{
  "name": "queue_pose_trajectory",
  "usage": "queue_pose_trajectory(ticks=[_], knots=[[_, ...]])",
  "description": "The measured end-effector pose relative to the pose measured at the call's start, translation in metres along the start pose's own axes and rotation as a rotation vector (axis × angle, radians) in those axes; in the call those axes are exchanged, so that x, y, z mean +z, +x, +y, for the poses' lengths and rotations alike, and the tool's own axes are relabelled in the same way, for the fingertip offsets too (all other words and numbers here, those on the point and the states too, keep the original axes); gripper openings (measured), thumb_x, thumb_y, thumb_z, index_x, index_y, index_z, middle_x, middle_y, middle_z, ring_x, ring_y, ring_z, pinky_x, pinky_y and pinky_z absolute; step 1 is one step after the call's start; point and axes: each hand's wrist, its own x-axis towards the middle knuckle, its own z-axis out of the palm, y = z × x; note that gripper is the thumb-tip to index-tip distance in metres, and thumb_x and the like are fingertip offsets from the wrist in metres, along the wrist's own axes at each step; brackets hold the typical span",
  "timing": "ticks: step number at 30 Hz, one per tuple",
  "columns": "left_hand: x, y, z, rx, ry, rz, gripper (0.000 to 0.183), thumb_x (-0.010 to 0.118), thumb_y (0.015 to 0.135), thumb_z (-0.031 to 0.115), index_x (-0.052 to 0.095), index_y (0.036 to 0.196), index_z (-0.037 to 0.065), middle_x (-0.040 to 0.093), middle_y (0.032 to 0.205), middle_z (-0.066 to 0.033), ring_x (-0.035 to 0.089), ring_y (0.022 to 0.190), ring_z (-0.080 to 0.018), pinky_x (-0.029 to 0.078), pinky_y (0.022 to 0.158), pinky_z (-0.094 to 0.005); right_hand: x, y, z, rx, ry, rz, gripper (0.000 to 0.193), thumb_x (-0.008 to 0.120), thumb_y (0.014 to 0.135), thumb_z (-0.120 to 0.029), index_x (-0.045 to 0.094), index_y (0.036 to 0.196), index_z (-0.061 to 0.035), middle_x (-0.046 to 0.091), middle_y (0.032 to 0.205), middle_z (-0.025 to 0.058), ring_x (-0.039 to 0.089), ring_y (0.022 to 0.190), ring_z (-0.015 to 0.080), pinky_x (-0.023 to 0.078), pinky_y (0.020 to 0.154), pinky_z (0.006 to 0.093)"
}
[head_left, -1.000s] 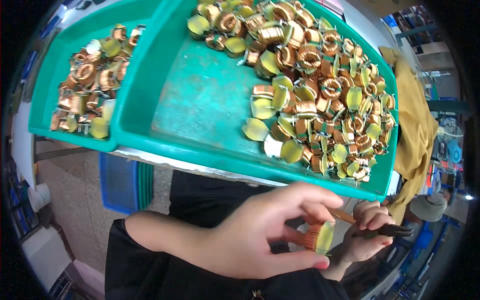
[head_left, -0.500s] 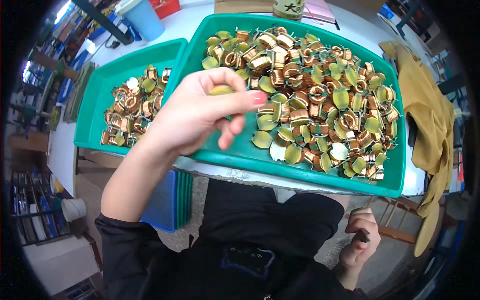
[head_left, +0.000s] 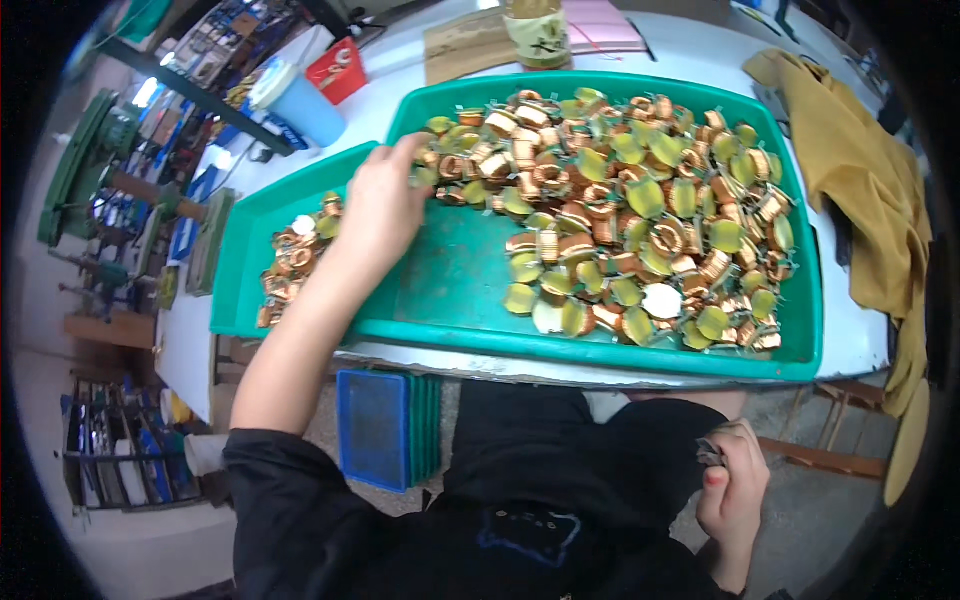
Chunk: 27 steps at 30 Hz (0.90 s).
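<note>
My left hand [head_left: 385, 205] reaches over the near-left part of the large green tray [head_left: 600, 358], at the left end of a heap of copper-wound toroidal coils [head_left: 668, 238] on yellow-green bases. Its fingertips are partly hidden and blurred against the coils, so whether they grip one cannot be told. Low at the right, beside my leg, my right hand [head_left: 738, 485] is closed on a small dark grey piece [head_left: 710, 453] whose kind I cannot make out. A smaller green tray [head_left: 240, 285] with more coils [head_left: 290, 262] stands to the left, partly behind my forearm.
A bottle [head_left: 540, 35], a brown board [head_left: 465, 48] and a pink folder [head_left: 605, 30] lie beyond the large tray. A light-blue cup [head_left: 305, 108] and a red box [head_left: 338, 70] stand back left. Yellow cloth [head_left: 840, 180] hangs at right; stacked blue and green trays [head_left: 375, 430] sit below the table.
My left hand has moved up and away from the tray's middle to the far-left end of the coil heap. The view has shifted left. My right hand still holds the dark piece.
</note>
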Motion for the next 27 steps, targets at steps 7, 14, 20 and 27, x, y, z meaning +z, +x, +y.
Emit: queue_pose_trajectory(ticks=[7, 14, 20, 27], knots=[[0.008, 0.006, 0.018, -0.218, -0.041, -0.171, 0.055, 0.068, 0.070, -0.002, 0.048, 0.120, 0.003, 0.061, 0.101, -0.0233, 0.062, 0.083, -0.0403, 0.050, 0.074, -0.0453, 0.000, -0.009, 0.006, 0.068, -0.026, -0.045, 0.028, 0.046, 0.089, -0.026, 0.052, 0.087, 0.0014, 0.052, 0.081, 0.0146, 0.046, 0.070, 0.0281, 0.040, 0.067, 0.0357], [-0.010, -0.003, 0.013, -0.257, -0.178, -0.090, 0.048, 0.065, 0.074, -0.001, 0.045, 0.118, -0.001, 0.061, 0.094, -0.0227, 0.063, 0.080, -0.0383, 0.053, 0.068, -0.0420, 0.002, -0.006, 0.005, 0.089, -0.044, -0.072, 0.028, 0.043, 0.090, -0.026, 0.050, 0.086, 0.0015, 0.049, 0.079, 0.0137, 0.043, 0.069, 0.0266, 0.038, 0.065, 0.0345], [-0.051, -0.016, 0.016, -0.432, -1.249, -0.006, 0.040, 0.056, 0.080, -0.004, 0.042, 0.117, -0.002, 0.058, 0.098, -0.0243, 0.063, 0.089, -0.0387, 0.058, 0.067, -0.0374, 0.001, -0.002, 0.004, 0.095, -0.043, -0.115, 0.025, 0.046, 0.087, -0.022, 0.052, 0.087, 0.0018, 0.052, 0.082, 0.0154, 0.047, 0.071, 0.0296, 0.040, 0.068, 0.0366], [-0.045, -0.067, 0.078, -0.360, -2.624, -0.373, 0.057, 0.058, 0.082, 0.002, 0.027, 0.130, -0.002, 0.043, 0.122, -0.0250, 0.045, 0.118, -0.0444, 0.059, 0.075, -0.0399, 0.005, 0.008, -0.002, 0.014, -0.041, -0.105, 0.026, 0.050, 0.087, -0.024, 0.053, 0.086, 0.0016, 0.054, 0.080, 0.0135, 0.048, 0.069, 0.0278, 0.041, 0.066, 0.0343]])
